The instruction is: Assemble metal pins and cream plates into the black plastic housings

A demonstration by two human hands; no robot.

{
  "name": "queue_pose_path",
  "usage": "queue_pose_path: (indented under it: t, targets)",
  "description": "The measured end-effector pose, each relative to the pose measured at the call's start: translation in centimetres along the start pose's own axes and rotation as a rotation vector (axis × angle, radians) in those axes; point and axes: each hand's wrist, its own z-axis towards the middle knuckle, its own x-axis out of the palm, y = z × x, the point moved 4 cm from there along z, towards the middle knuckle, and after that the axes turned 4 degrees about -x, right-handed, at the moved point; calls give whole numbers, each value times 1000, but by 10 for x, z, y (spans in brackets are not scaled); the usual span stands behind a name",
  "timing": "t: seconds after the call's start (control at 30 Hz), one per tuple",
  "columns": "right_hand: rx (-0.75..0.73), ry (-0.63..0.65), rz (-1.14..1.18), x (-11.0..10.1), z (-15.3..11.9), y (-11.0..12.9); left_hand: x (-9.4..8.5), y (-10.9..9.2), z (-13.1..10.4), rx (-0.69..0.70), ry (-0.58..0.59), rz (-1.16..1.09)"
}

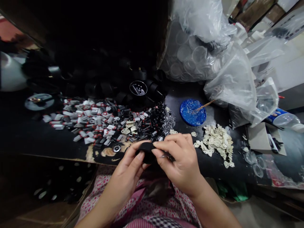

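Observation:
My left hand [131, 164] is closed around a round black plastic part [146, 148], with the thumb pressed on its near side. The part is held just over the table's front edge, above my lap. My right hand [181, 158] is closed in a pinch at the right side of that part. A thin dark piece shows between its fingers, too small and shaded to name. Just behind the hands lies a heap of dark screws [161, 122]. Left of the black part, a small ring-shaped piece [117, 148] rests on the worn table edge.
White and grey cylindrical pieces [95, 118] with red bands are heaped at left. A blue lid [193, 112] holds a stick [205, 105] in clear paste. Flat cream plates [217, 142] are piled at right. Clear plastic bags [232, 76] and a bottle [285, 119] stand beyond.

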Motion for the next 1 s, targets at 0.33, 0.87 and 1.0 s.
queue_pose_path:
  t: [0.33, 0.87, 1.0]
  targets:
    - [67, -67, 162, -1, -7, -8, 4, 0, 1, 6, 56, -64]
    - [186, -170, 282, -3, -16, -17, 13, 1, 2, -55, 106, -240]
    - [203, -156, 320, 1, -16, -17, 14, 2, 2, -57, 134, -267]
